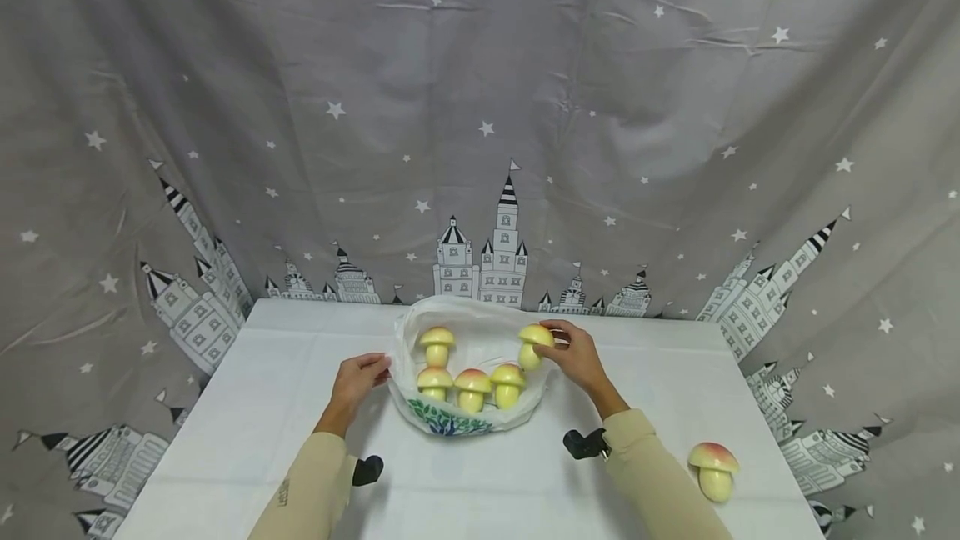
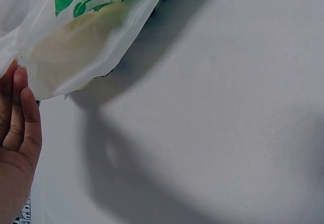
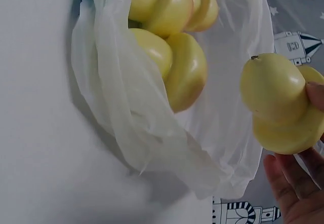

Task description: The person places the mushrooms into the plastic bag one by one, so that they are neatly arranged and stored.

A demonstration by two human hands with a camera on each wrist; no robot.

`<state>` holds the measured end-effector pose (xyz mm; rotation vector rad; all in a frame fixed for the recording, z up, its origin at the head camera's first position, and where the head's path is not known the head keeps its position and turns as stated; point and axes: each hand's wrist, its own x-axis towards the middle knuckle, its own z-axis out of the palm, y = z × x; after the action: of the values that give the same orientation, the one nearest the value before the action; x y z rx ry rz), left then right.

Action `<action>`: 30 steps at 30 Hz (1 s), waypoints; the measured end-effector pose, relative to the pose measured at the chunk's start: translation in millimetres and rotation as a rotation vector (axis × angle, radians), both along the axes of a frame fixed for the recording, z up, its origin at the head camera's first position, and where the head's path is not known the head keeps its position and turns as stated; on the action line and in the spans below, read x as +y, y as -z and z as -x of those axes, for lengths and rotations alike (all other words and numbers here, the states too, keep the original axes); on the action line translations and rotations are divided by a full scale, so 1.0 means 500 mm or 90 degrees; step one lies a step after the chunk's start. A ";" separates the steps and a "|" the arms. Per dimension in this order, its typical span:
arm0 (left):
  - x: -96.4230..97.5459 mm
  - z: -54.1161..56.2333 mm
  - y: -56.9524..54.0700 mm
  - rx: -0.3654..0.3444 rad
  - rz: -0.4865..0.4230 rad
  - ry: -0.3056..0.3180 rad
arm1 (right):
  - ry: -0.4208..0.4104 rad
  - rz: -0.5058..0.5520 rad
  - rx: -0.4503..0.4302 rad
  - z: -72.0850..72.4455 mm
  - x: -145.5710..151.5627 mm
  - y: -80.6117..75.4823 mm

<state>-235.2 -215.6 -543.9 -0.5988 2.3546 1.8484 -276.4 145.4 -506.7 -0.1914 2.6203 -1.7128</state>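
A white plastic bag [image 1: 480, 426] with a green leaf print lies with its mouth spread wide on the table. Several yellow toy mushrooms [image 1: 472, 390] with reddish-tinged caps sit inside it. At the bag's left rim, my left hand [image 1: 360, 382] pinches the plastic; its thumb is hidden in the left wrist view, where the fingers [image 2: 31, 122] touch the bag's edge. Over the bag's right rim, my right hand [image 1: 577, 357] holds another toy mushroom [image 3: 276, 89] by its cap, between thumb and fingers, stem pointing down in the head view.
One more toy mushroom [image 1: 715, 471] lies on the white table [image 1: 465, 490] at the right, beside the right forearm. A grey curtain [image 1: 480, 107] printed with stars and castles hangs behind the table and at both sides. Black camera mounts [image 1: 587, 444] sit at the wrists.
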 end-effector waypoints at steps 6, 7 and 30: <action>0.000 0.000 0.002 0.008 -0.005 -0.002 | -0.020 -0.012 0.027 0.008 -0.025 -0.001; 0.000 0.000 0.002 0.009 -0.006 -0.001 | -0.026 -0.013 0.029 0.008 -0.030 0.000; 0.001 -0.010 -0.002 0.051 -0.036 -0.001 | -0.092 -0.029 0.016 0.033 -0.136 0.045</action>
<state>-230.0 -214.9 -543.0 -0.5301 2.3424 1.9674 -292.8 77.4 -529.0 -0.3925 2.5881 -1.6147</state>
